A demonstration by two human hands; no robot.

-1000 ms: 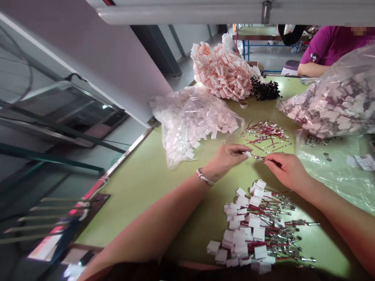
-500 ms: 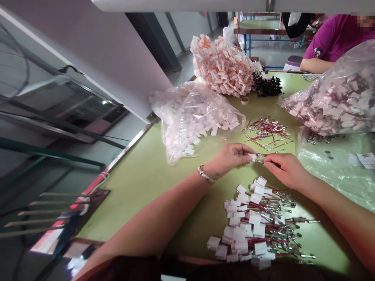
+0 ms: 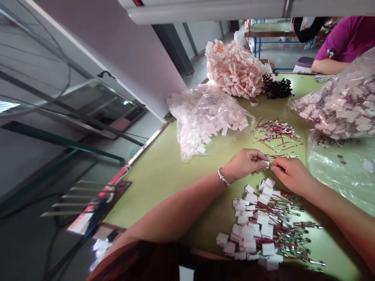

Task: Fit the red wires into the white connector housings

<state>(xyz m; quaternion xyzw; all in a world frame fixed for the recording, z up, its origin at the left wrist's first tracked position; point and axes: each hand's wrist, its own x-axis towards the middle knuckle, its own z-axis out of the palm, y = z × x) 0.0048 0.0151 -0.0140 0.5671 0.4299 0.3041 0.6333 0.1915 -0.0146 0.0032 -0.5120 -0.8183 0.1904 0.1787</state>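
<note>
My left hand pinches a small white plastic connector housing between thumb and fingers. Close against it, my right hand has thumb and forefinger closed on a thin wire, mostly hidden by the fingers. Just beyond both hands lies a loose pile of short red wires with silver metal terminals. Nearer to me is a heap of white housings joined to red wires, their terminal ends pointing right.
A clear bag of white housings lies behind my left hand. Farther back are a pinkish-white pile of parts, black pieces and a tape roll. A large filled bag stands right, near a person in a purple sleeve.
The view has shifted, so the scene sits farther right. My hands have come closer together; the silver terminal that showed between my fingertips is now out of sight at the housing.
</note>
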